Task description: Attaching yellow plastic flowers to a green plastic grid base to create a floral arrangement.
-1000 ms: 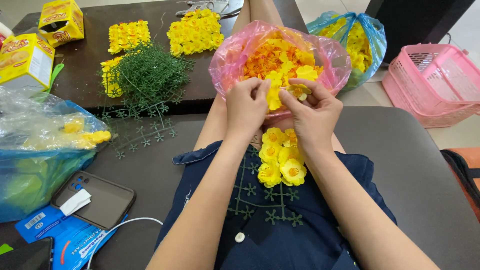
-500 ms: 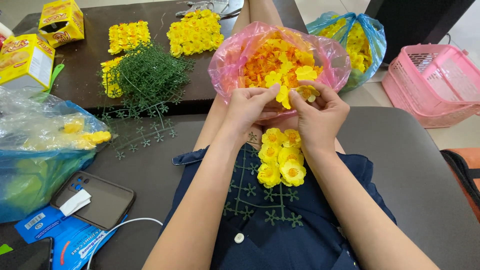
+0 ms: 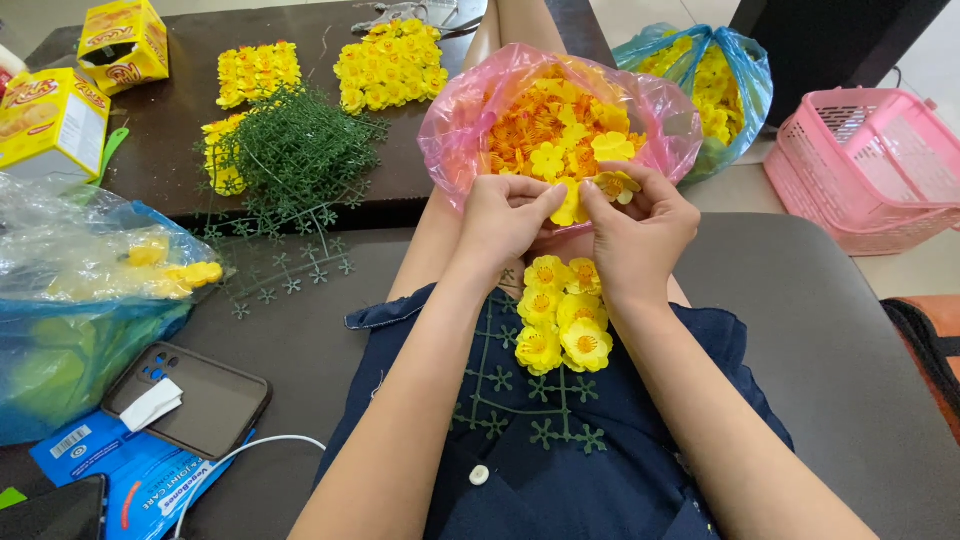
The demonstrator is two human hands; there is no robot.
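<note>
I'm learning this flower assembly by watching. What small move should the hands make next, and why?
Probably bring the yellow petal piece, pinched between left hand and right hand, down onto a bare stud of the green grid; only six flowers sit there.
</note>
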